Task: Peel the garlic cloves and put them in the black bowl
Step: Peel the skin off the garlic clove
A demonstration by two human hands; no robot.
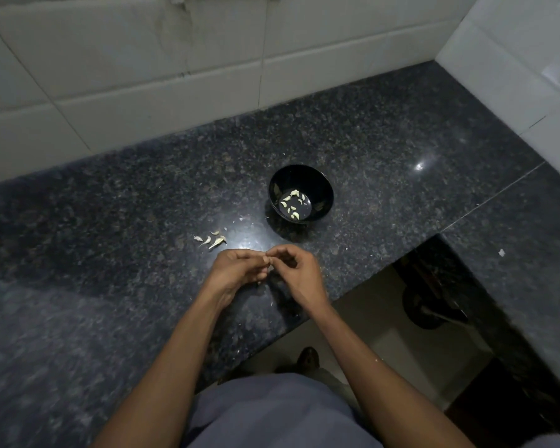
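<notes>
Head view, single camera — worn on the person's head, wide-angle, facing forward and steeply down. Nearest: both forearms and torso at bottom edge. Mid-frame: dark granite countertop, close below. Top: white tiled wall. Lower right — floor past the counter edge.

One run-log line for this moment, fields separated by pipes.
step: peeling | left hand, right hand: pinching a clove together | round black bowl: peeled cloves inside | unpeeled cloves: on dark granite counter
</notes>
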